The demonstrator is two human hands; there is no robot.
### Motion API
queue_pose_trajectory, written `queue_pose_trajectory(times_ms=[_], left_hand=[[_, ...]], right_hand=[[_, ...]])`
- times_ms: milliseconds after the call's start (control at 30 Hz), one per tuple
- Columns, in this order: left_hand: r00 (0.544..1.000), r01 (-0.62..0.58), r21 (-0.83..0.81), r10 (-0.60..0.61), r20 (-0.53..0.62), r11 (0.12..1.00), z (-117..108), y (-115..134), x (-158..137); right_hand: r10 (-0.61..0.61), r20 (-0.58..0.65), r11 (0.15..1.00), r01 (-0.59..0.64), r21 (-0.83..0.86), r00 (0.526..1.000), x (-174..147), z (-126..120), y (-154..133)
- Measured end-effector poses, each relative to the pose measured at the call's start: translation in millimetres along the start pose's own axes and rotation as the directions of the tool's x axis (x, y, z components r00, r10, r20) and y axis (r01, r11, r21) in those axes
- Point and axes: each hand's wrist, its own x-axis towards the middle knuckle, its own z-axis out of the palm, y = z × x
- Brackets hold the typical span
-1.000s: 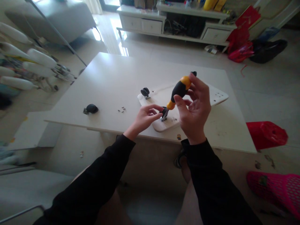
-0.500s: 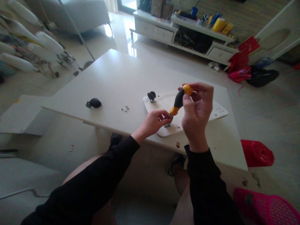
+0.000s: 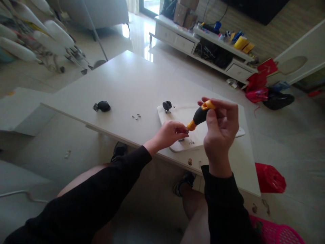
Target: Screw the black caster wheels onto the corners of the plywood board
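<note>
My right hand [image 3: 221, 125] is closed around the yellow and black handle of a screwdriver [image 3: 199, 116], tilted with its tip down to the left. My left hand [image 3: 168, 133] pinches at a caster wheel by the screwdriver's tip; fingers cover most of the wheel, and its metal mount [image 3: 181, 139] shows below them. That caster stands on a white board [image 3: 175, 118] lying on the white table [image 3: 119, 81]. Another black caster [image 3: 167, 105] stands upright at the board's far left corner. Several small screws [image 3: 137, 119] and a loose caster [image 3: 103, 106] lie to the left.
A small sticker [image 3: 190, 161] is near the table's front edge. On the floor to the right are a red container [image 3: 270, 178] and a pink mesh basket [image 3: 278, 234]. Behind the table stands a long white cabinet [image 3: 175, 42]. A white box [image 3: 22, 112] sits at left.
The screwdriver has tilted further from upright as my right hand shifted right and slightly down. My left hand stays at the same caster. The camera view has turned a little.
</note>
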Motion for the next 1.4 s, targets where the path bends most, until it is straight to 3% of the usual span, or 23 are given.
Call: queue_pose_trajectory(times_ms=[100, 300, 533, 767, 967, 1200, 1400], left_hand=[[0.999, 0.025, -0.004, -0.025, 0.023, 1.0, 0, 0, 0], [1.0, -0.003, 0.024, 0.003, -0.006, 1.0, 5, 2, -2], [0.999, 0.016, 0.061, -0.014, -0.032, 0.998, 5, 1, 1], [0.999, 0.028, 0.04, -0.03, 0.042, 0.999, 1, 4, 0], [0.999, 0.013, 0.032, -0.015, 0.051, 0.999, -4, 8, 0], [0.999, -0.025, 0.096, 0.021, 0.043, 0.995, -1, 5, -2], [0.999, -0.031, 0.098, 0.031, -0.004, 0.995, -1, 5, 0]], right_hand=[[0.056, -0.022, 0.998, -0.056, -0.008, 0.998, -1, -3, -1], [-0.006, -0.22, 0.993, -0.02, -0.119, 0.976, 0, -4, 5], [-0.089, 0.03, 0.996, 0.088, 0.028, 0.996, -3, -6, 21], [-0.23, -0.153, 0.962, 0.2, -0.188, 0.961, 1, -3, 27], [-0.163, 0.111, 0.987, 0.164, 0.004, 0.98, -4, -5, 19], [-0.268, -0.115, 0.951, 0.244, -0.19, 0.957, 0, -8, 27], [-0.21, 0.069, 0.977, 0.211, -0.01, 0.975, -4, -6, 21]])
